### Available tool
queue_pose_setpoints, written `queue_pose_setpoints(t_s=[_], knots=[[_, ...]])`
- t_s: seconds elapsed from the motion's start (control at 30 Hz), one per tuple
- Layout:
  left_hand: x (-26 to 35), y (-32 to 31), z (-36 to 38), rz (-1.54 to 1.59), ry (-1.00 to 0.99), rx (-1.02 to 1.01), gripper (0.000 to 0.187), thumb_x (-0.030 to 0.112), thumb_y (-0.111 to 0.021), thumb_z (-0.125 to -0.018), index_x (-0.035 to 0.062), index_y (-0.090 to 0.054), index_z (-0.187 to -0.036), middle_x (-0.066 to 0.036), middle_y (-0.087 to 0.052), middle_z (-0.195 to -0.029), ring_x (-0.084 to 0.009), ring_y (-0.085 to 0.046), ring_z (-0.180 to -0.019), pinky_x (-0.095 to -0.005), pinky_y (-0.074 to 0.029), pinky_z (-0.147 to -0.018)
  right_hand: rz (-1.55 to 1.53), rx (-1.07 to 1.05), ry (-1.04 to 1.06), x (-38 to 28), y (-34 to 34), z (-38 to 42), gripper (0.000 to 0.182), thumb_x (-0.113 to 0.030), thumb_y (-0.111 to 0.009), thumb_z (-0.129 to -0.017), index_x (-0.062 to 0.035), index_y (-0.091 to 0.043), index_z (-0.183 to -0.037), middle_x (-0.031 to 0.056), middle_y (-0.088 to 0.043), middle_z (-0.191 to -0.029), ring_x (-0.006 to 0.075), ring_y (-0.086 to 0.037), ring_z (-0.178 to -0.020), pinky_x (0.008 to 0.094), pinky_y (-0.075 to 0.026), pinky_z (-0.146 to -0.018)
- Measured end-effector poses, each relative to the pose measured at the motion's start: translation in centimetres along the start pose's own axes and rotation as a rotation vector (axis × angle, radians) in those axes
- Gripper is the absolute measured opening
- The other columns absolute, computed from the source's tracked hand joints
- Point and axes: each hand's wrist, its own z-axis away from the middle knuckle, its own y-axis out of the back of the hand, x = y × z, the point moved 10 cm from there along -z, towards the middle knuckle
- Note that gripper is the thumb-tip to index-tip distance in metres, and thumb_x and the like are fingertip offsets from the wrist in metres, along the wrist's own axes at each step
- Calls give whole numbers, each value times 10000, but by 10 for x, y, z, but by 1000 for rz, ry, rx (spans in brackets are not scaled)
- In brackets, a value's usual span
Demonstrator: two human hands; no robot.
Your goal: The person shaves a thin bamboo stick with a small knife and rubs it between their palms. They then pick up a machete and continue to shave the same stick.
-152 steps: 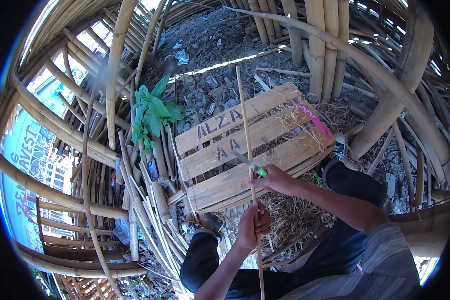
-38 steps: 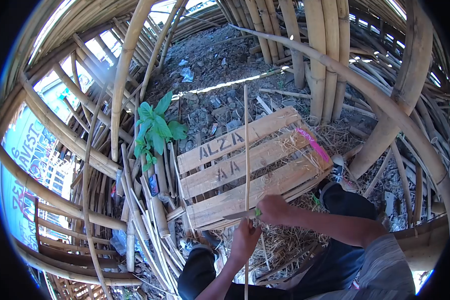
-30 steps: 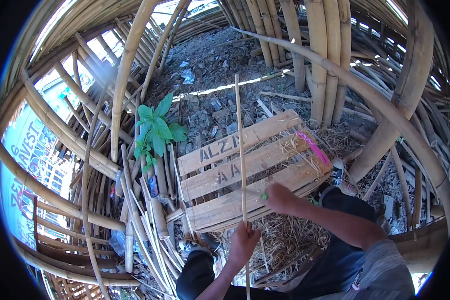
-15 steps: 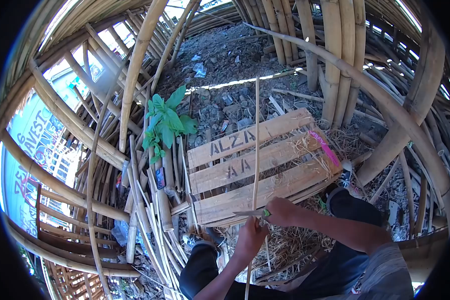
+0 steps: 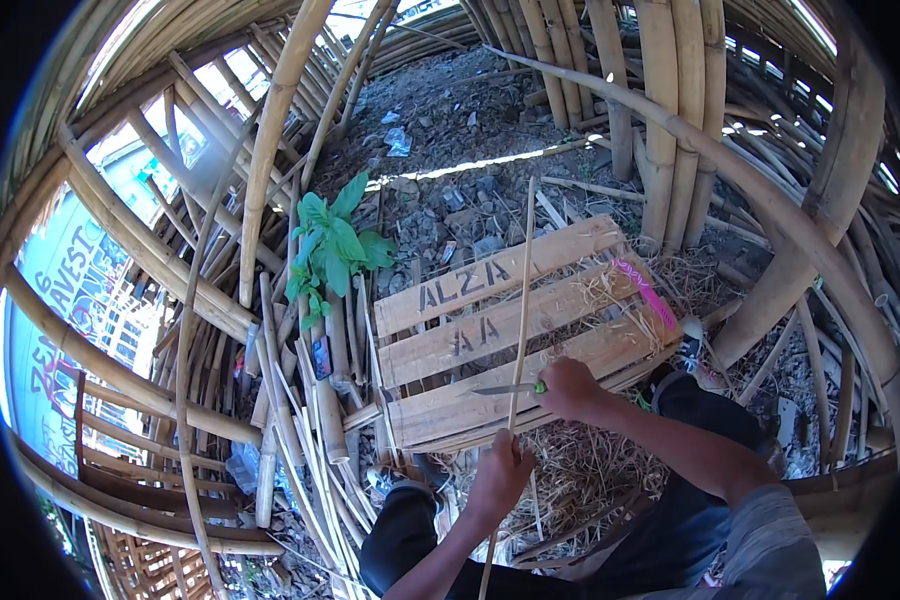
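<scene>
Between my knees a long thin bamboo strip (image 5: pixel 525 300) stretches away over a wooden crate (image 5: pixel 440 352). My left hand (image 5: pixel 500 478) is closed around its lower part, just in front of the crate's near edge. A knife (image 5: pixel 505 389) with a green handle sits in my closed right hand (image 5: pixel 571 389). Its blade points left and crosses the strip a little beyond my left hand. Curled shavings lie on the crate's slats, which bear dark stencilled letters.
A pile of shavings (image 5: pixel 590 470) covers the ground by my feet. Split bamboo strips (image 5: pixel 295 440) lie at the left, near a green leafy plant (image 5: pixel 335 240). Thick bamboo poles (image 5: pixel 675 130) stand at the right, and a long curved pole (image 5: pixel 750 180) arches across there.
My right hand has slid the knife forward along the strip, away from my left hand. The strip's far end has tilted right and come slightly nearer.
</scene>
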Motion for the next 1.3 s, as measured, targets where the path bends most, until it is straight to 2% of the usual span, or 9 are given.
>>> queue_pose_setpoints(t_s=[0.4,0.53,0.6,0.8,0.87,0.97,1.0,1.1,1.3], knots=[[0,-2,-8,120,-21,2,267,90,-634,-770,30,-376,-731,-58,-349,-533,-125,-336,-491,-310,-322,-452,66,91,117,-10,14,-1,236,-252,-593,-687,-27,-619,-620,197,-596,-625,363,-614,-638,448,-500,-632],[-7,-2,-11,60,-43,18,220,82,-601,-757,-1,-397,-755,-139,-444,-559,-241,-414,-490,-351,-373,-486,59,-56,256,-37,-22,15,246,-273,-600,-698,-35,-632,-648,181,-611,-658,335,-609,-607,443,-491,-590],[0,-5,-5,77,18,-2,218,81,-599,-756,-1,-398,-756,-130,-435,-555,-233,-408,-491,-347,-372,-486,46,-19,29,-3,-9,-3,246,-277,-606,-689,-35,-631,-651,186,-604,-652,343,-611,-629,453,-492,-614],[-11,-13,-8,212,83,-12,206,77,-590,-756,3,-397,-757,-110,-423,-540,-196,-412,-492,-346,-365,-475,-46,50,92,-18,0,11,205,-232,-600,-676,-36,-614,-616,179,-588,-604,331,-611,-599,431,-492,-584],[-1,-8,-2,143,42,12,205,77,-588,-755,4,-396,-756,-105,-423,-539,-186,-414,-494,-346,-363,-473,92,34,345,-38,-14,17,210,-231,-603,-676,-30,-615,-616,182,-590,-606,330,-616,-609,439,-495,-603],[4,-25,16,236,103,-73,207,50,-581,-763,31,-376,-736,-44,-410,-541,-108,-383,-494,-292,-333,-448,-97,194,-283,69,45,-27,291,-250,-568,-770,-5,-607,-617,189,-577,-582,330,-605,-565,436,-488,-555],[14,-29,19,225,-45,-72,221,49,-569,-793,48,-354,-739,-20,-405,-536,-84,-377,-463,-272,-312,-411,-1,343,-190,67,76,-24,317,-262,-572,-779,15,-606,-629,185,-586,-591,328,-609,-567,432,-487,-545],[-12,-44,12,523,65,-168,237,53,-556,-825,70,-333,-746,11,-392,-531,-57,-372,-428,-249,-279,-366,-130,126,-137,61,50,-25,320,-279,-578,-759,13,-606,-630,189,-595,-608,341,-612,-580,437,-492,-564],[-7,-8,-7,147,-62,-54,243,83,-577,-830,73,-347,-751,16,-392,-522,-56,-372,-402,-242,-273,-347,42,-62,323,-30,-23,18,260,-247,-592,-730,2,-618,-660,195,-594,-607,356,-610,-584,433,-505,-598]])
